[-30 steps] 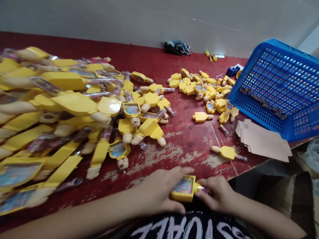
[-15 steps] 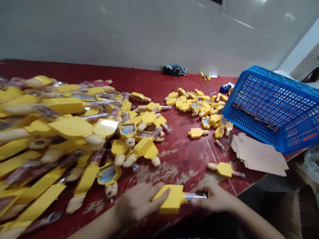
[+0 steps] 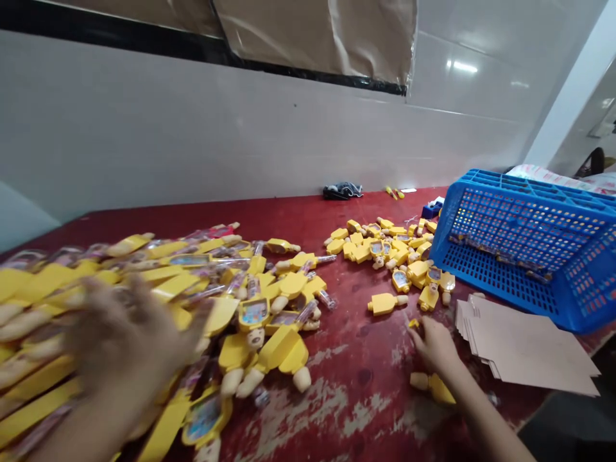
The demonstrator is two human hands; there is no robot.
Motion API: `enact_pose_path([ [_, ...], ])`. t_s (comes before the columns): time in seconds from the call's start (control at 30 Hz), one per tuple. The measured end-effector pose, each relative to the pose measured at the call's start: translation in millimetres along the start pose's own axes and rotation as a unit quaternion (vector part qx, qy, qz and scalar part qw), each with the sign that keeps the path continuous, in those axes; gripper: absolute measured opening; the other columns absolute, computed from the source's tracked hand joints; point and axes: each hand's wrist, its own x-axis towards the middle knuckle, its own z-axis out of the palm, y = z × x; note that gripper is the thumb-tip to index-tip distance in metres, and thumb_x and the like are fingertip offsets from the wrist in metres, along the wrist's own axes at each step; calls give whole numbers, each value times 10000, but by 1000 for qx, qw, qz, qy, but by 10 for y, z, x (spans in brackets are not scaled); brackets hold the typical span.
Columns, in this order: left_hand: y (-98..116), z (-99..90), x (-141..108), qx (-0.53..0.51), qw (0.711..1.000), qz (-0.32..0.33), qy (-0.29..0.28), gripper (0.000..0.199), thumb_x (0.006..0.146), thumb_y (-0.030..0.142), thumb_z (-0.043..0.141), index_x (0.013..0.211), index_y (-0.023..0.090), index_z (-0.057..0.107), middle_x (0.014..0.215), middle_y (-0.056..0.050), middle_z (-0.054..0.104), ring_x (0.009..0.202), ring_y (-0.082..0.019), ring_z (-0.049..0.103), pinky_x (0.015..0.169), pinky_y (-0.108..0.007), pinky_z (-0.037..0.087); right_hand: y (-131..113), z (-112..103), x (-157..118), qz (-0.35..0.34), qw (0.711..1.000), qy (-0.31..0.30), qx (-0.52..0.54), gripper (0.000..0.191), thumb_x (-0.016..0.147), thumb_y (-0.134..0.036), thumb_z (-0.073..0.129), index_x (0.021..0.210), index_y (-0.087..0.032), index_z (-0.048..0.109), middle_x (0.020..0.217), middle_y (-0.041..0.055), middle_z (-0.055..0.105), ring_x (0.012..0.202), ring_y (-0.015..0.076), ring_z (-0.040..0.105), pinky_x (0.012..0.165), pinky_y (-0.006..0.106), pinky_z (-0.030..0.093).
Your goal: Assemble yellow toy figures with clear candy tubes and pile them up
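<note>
Your left hand [image 3: 128, 340] hangs blurred over the big heap of yellow figures [image 3: 283, 285], fingers spread wide open, and you can't tell whether the fingertips touch anything. Your right hand [image 3: 436, 346] reaches down onto the tabletop [image 3: 356, 410], with a tiny yellow bit [image 3: 413, 323] at the fingertips and a yellow figure [image 3: 436, 388] just below; you can't tell whether it has hold of either. The figures are glossy moulded plastic, with flat, blocky bodies and rounded cream limbs and heads (some carry printed picture panels, others clear tubes). Your widest open room is the bare red stretch between the big heap and your right hand, where the paint is worn into pale, rough scuffs. A narrower channel separates the big heap from the smaller pile of figures [image 3: 380, 247], and a lone figure [image 3: 385, 303] lies just in front of that pile. To the right, a blue plastic basket [image 3: 500, 224] lies tipped on its side, its perforated walls showing dark strips [image 3: 500, 258] inside. A fanned stack of tan card sheets [image 3: 524, 346] sits just in front of the basket, close to the tabletop's near edge. The far edge meets a smooth pale wall [image 3: 192, 141], with a dark bundle [image 3: 342, 191] lying against it.
</note>
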Motion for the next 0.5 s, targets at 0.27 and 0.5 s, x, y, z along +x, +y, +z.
enact_pose_path([
  [0.27,2011,1127,-642,-263,854,222,-390,696,676,312,762,1292,171,470,1435,-174,346,1313,-366,313,1113,-520,224,-153,157,-803,-16,934,10,358,408,892,-522,394,929,-169,596,771,55,626,709,181,574,651,272,436],
  [0.5,2402,1292,-876,-493,702,-142,-493,177,818,259,610,929,129,567,1012,-89,587,1083,-273,518,1009,-537,360,36,217,-891,80,889,29,449,399,854,-556,468,983,-183,527,750,14,584,689,150,545,643,253,441],
])
